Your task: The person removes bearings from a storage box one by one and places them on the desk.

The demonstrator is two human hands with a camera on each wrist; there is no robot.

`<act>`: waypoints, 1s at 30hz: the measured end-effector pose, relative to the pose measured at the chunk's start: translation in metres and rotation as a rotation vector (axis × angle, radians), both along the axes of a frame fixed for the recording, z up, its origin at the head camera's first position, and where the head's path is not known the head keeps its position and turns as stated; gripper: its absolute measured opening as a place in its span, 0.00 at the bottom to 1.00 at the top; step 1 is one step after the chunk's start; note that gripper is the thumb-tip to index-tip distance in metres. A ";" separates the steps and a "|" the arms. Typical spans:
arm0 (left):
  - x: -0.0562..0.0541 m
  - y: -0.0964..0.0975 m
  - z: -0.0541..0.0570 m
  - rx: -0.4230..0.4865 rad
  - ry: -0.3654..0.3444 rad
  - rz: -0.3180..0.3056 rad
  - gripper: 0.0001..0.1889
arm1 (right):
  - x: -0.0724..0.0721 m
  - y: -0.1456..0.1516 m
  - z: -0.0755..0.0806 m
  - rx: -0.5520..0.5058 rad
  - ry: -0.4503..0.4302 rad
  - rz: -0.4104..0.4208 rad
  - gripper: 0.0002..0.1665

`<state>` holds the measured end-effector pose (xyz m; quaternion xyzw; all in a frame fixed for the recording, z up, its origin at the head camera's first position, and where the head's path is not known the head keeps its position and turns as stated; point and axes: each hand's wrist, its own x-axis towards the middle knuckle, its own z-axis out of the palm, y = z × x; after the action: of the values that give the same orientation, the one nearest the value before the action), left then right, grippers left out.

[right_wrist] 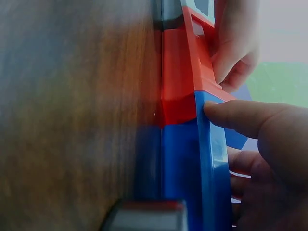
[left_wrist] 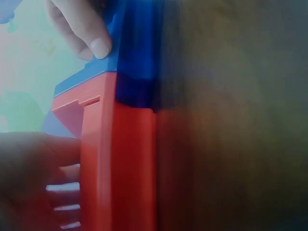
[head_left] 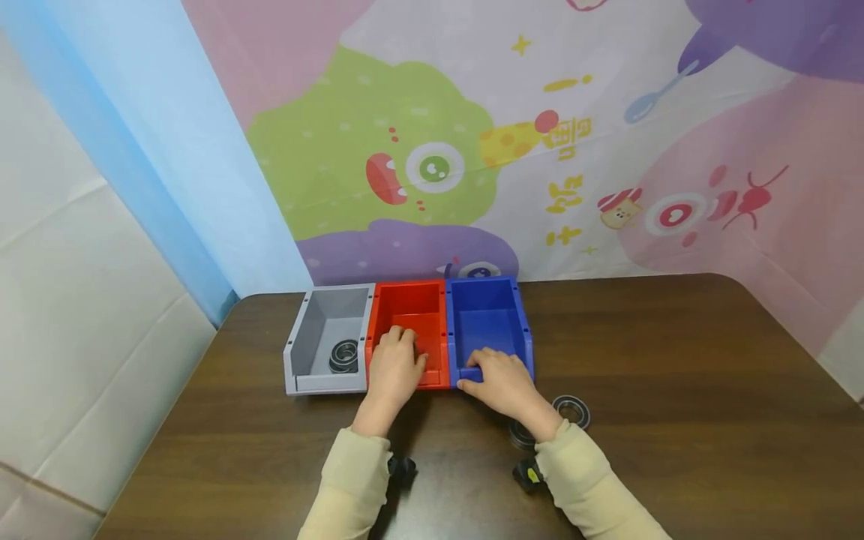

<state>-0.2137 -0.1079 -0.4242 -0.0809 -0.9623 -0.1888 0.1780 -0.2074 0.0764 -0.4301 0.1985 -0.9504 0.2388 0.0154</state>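
Note:
My left hand (head_left: 394,366) reaches over the front wall of the red bin (head_left: 415,300), its fingers pointing down inside. In the left wrist view, the fingertips lie behind the red front wall; I cannot tell whether they hold something. At the blue bin (head_left: 484,319) my right hand (head_left: 502,381) pinches the front edge. Its thumb (right_wrist: 226,114) lies on the blue lip near the red bin, and the other fingers are inside the blue bin. Bearings (head_left: 345,354) lie together near the front of the grey bin (head_left: 325,384).
The three bins stand side by side at the back of the brown table (head_left: 675,375), against a cartoon-printed curtain (head_left: 432,90). A bearing (head_left: 571,410) lies on the table by my right wrist, with another bearing (head_left: 520,436) partly hidden under the forearm.

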 end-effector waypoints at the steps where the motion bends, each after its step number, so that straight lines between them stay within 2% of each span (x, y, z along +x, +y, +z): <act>1: -0.001 0.001 0.000 -0.012 -0.021 0.008 0.14 | 0.000 0.000 0.000 0.002 0.004 0.001 0.17; 7: -0.007 0.010 0.005 -0.124 -0.170 0.069 0.19 | 0.001 0.001 0.000 0.012 0.001 0.004 0.17; 11: -0.011 0.013 0.008 -0.179 -0.227 0.102 0.20 | 0.001 0.000 0.001 0.017 -0.012 -0.004 0.17; 19: -0.015 0.014 0.011 -0.240 -0.217 0.151 0.14 | 0.001 -0.001 0.002 0.028 -0.018 -0.003 0.16; 30: -0.017 0.019 0.010 -0.230 -0.213 0.192 0.15 | 0.001 -0.001 0.003 0.036 0.006 0.006 0.16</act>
<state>-0.2310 -0.0891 -0.4143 0.0121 -0.9943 -0.0674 0.0818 -0.2061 0.0758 -0.4273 0.2024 -0.9539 0.2211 0.0138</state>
